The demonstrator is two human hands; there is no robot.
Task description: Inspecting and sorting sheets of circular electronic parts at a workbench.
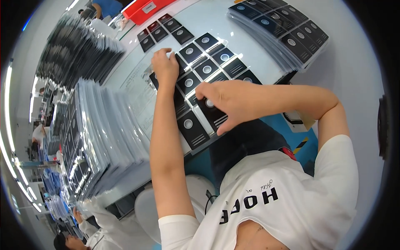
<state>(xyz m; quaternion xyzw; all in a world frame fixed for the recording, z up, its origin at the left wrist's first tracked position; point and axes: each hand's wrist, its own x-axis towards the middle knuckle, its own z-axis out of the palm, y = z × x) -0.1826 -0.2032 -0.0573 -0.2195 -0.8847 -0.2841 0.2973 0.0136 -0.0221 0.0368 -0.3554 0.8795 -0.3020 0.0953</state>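
Note:
In front of me on the table lies a sheet of black cards, each printed with a silver ring. Over its near part is my right hand, thumb and fingers spread on either side of one black card; I cannot tell whether it grips that card. My left hand is at the sheet's far left edge. Its fingers are curled, with a small whitish spot between thumb and forefinger that I cannot make out.
A tall stack of clear-sleeved sheets stands on the left, with a dark stack behind it. Another stack sits at the far right. Loose black cards lie near a red bin. A person in white sits at lower left.

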